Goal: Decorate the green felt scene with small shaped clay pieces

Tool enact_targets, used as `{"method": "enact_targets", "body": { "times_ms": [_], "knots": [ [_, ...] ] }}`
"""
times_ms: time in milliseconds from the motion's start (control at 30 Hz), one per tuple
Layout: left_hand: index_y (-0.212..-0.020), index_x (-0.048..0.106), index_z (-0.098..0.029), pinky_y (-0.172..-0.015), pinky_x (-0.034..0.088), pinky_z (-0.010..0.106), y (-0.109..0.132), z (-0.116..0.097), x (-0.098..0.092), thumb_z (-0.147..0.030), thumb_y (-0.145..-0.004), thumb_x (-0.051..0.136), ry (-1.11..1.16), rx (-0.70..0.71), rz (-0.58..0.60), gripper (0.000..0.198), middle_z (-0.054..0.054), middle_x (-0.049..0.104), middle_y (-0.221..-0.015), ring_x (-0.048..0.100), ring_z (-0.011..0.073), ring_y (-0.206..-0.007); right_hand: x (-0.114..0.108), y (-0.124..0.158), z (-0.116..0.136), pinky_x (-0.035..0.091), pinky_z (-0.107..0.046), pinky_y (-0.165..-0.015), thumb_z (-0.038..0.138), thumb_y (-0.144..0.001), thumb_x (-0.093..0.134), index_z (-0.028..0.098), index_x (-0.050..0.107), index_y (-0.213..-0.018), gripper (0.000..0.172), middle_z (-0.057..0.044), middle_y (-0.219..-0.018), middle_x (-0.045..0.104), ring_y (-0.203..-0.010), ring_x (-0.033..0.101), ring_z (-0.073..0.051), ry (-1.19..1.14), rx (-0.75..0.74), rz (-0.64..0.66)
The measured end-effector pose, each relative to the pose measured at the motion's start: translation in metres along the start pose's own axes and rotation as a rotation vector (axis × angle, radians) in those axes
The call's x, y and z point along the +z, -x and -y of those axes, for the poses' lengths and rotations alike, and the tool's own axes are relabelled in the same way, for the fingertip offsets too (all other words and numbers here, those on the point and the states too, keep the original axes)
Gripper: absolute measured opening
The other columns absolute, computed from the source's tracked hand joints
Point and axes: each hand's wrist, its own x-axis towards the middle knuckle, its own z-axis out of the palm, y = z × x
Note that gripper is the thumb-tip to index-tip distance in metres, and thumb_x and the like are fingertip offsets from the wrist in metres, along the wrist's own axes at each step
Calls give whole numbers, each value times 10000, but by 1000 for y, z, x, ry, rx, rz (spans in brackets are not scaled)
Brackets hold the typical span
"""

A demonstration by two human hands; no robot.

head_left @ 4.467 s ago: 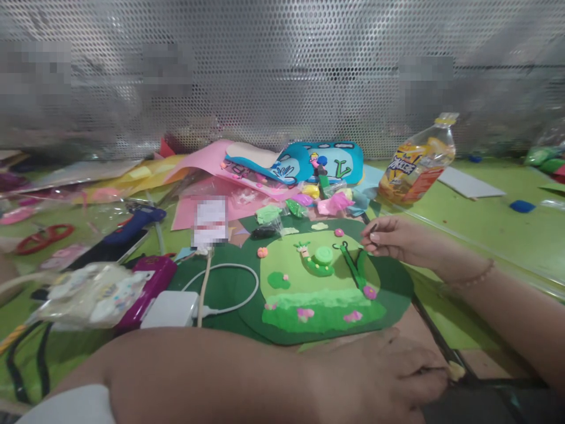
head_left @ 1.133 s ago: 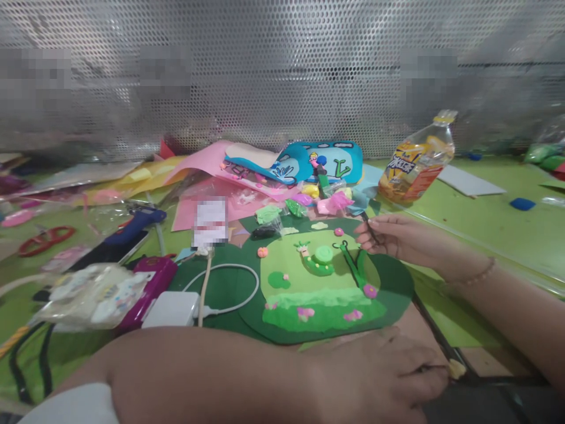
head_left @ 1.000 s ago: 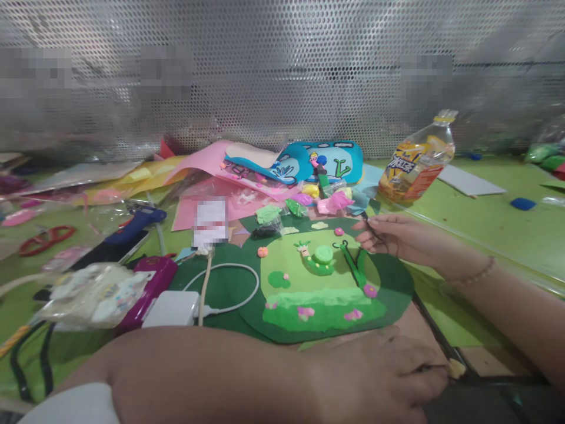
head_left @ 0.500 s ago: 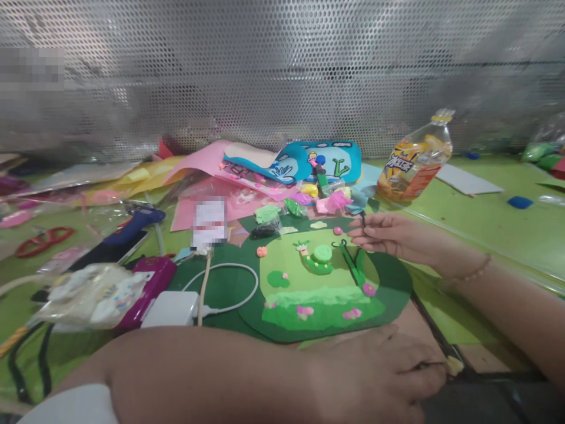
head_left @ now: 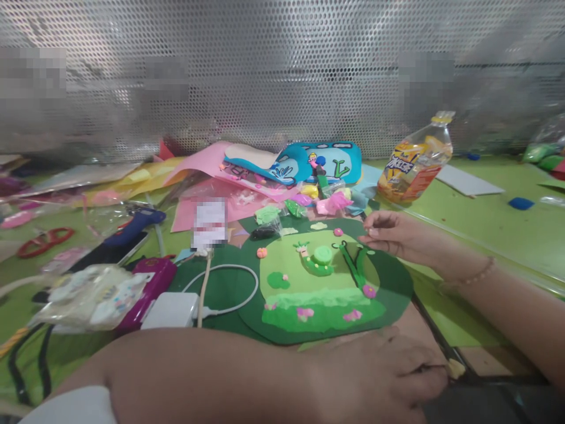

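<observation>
A dark green foam sheet [head_left: 397,282] carries a light green panel [head_left: 282,250] with clay shapes on it. Among these are a green snail [head_left: 323,255], a forked green stem [head_left: 353,268], a grass strip [head_left: 324,318] and small pink flowers. Just over the panel's upper right edge, my right hand [head_left: 395,235] has its fingertips drawn together; anything between them is too small to make out. My left hand [head_left: 379,374] rests below the sheet with curled fingers, and a lump of pale yellow clay [head_left: 456,368] shows at its fingertips.
A clear plastic bottle [head_left: 417,159] stands at the back right. Behind the sheet lie bagged clay pieces [head_left: 333,202] and a blue foam picture [head_left: 353,159]. To the left are a white charger [head_left: 172,307] with its cable, a blue glue gun [head_left: 136,225] and red-handled scissors [head_left: 44,241].
My right hand has drawn back slightly to the right, its fingers now closer together. A small pale green piece by the forked stem has come into view. My left hand stays put.
</observation>
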Motion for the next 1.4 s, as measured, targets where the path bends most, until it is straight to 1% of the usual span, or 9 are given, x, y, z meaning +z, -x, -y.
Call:
{"method": "enact_targets", "body": {
  "times_ms": [133, 300, 433, 600, 667, 833, 1067, 1233, 1400],
  "knots": [
    [-854, 719, -364, -875, 400, 400, 0, 0, -1, -262, -841, 432, -2, -4, 12, 304, 38, 534, -1275, 435, 262, -1230, 0, -1, -1, 547, -171, -701, 195, -619, 777, 202, 670, -783, 196, 25, -724, 688, -731, 673, -89, 4, -6, 17],
    [-851, 720, -364, -875, 411, 394, 1, 2, -5, -253, -846, 425, -1, 9, -5, 316, 16, 565, -1234, 463, 252, -1202, -1, -2, -1, 544, -156, -694, 186, -693, 726, 214, 673, -988, 301, -15, -840, 718, -768, 668, -90, 59, 21, 84],
    [-823, 727, -342, -883, 416, 385, 2, 1, 0, -266, -834, 445, 22, -25, -50, 292, 21, 551, -1252, 453, 245, -1203, 0, -1, 0, 553, -162, -730, 164, -728, 694, 230, 624, -1113, 397, -22, -944, 711, -818, 671, -98, 31, 57, 143],
    [-836, 719, -309, -838, 444, 365, 3, -2, 11, -322, -818, 479, 11, -41, -122, 241, 17, 548, -1256, 441, 246, -1200, 2, 1, 3, 557, -141, -719, 156, -764, 663, 308, 516, -1241, 521, 4, -985, 706, -801, 672, -72, 0, 65, 133],
    [-850, 715, -308, -836, 444, 362, 3, -2, 13, -322, -814, 489, 3, -49, -121, 230, 10, 541, -1266, 431, 246, -1209, 2, 1, 3, 556, -137, -717, 159, -768, 659, 301, 539, -1214, 484, 6, -978, 707, -781, 672, -66, -9, 60, 117],
    [-859, 718, -325, -810, 449, 342, 4, -1, 17, -290, -842, 438, -29, -44, -175, 283, -1, 571, -1220, 463, 217, -1183, -2, -2, -2, 551, -142, -742, 175, -749, 676, 213, 674, -965, 219, -23, -1076, 678, -790, 670, -74, 2, 62, 137],
    [-913, 704, -377, -848, 446, 327, 5, 0, 17, -252, -876, 367, -103, -40, -149, 362, -51, 567, -1228, 462, 175, -1200, 2, 2, 1, 561, -183, -729, 220, -767, 662, 201, 685, -959, 194, -42, -1062, 678, -774, 672, -105, 12, 57, 151],
    [-933, 697, -393, -824, 450, 310, 3, 1, 9, -182, -857, 376, -130, -34, -117, 392, -68, 573, -1222, 485, 161, -1178, 0, 2, -3, 540, -218, -804, 287, -809, 620, 194, 692, -969, 199, -64, -1004, 695, -926, 649, -148, 38, -4, 139],
    [-942, 693, -391, -859, 429, 321, 4, 0, 8, -259, -881, 374, -116, -46, -77, 351, -55, 550, -1251, 445, 180, -1220, -2, -1, -7, 523, -172, -807, 267, -796, 640, 216, 702, -942, 167, -35, -971, 709, -905, 650, -112, 58, 10, 136]
  ]
}}
